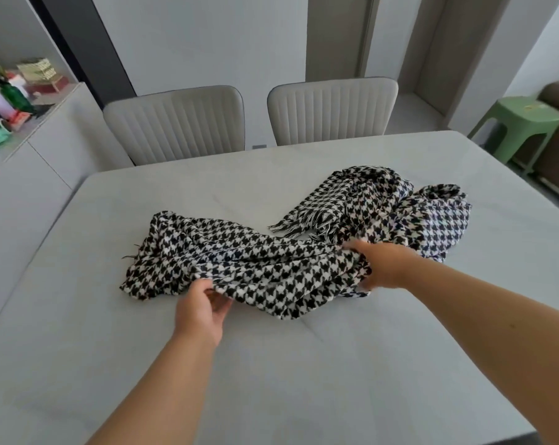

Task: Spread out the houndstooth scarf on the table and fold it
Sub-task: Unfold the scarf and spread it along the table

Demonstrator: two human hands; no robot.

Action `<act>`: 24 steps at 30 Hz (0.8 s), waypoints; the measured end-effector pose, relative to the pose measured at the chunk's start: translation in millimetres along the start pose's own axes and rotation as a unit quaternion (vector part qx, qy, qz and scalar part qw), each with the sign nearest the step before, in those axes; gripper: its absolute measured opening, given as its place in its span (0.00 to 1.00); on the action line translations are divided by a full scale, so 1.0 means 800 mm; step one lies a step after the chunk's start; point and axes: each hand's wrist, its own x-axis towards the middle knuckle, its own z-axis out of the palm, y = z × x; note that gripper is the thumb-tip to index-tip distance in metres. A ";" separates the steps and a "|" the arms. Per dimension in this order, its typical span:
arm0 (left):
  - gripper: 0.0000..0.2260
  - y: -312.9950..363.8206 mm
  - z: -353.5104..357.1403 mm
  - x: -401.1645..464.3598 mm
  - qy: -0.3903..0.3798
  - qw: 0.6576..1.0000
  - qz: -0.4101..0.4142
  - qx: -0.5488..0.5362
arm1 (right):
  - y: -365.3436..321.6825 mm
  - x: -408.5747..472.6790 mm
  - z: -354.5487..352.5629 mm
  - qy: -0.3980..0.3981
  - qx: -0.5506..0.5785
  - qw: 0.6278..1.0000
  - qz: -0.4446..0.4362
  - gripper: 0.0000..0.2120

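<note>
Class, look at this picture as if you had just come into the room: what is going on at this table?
A person is handling a houndstooth scarf on a pale table. The left hand grips the near edge of the cloth, and the right hand grips a bunched part further right. The scarf is still rumpled: one stretch lies across the middle, the rest is heaped at the far right with a fringed end showing. It is neither spread flat nor folded yet. Two chairs stand behind the table.
</note>
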 end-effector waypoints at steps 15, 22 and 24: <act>0.15 0.194 0.036 -0.063 -0.036 0.943 0.308 -0.126 | -0.039 -0.032 -0.169 0.185 0.344 0.920 -0.042 0.17; 0.11 0.202 -0.006 -0.031 0.006 0.944 0.297 0.144 | -0.052 -0.051 -0.158 0.007 0.041 0.991 -0.131 0.23; 0.12 0.180 -0.031 -0.013 -0.007 0.952 0.213 0.219 | -0.053 -0.045 -0.135 -0.185 0.061 0.970 -0.144 0.14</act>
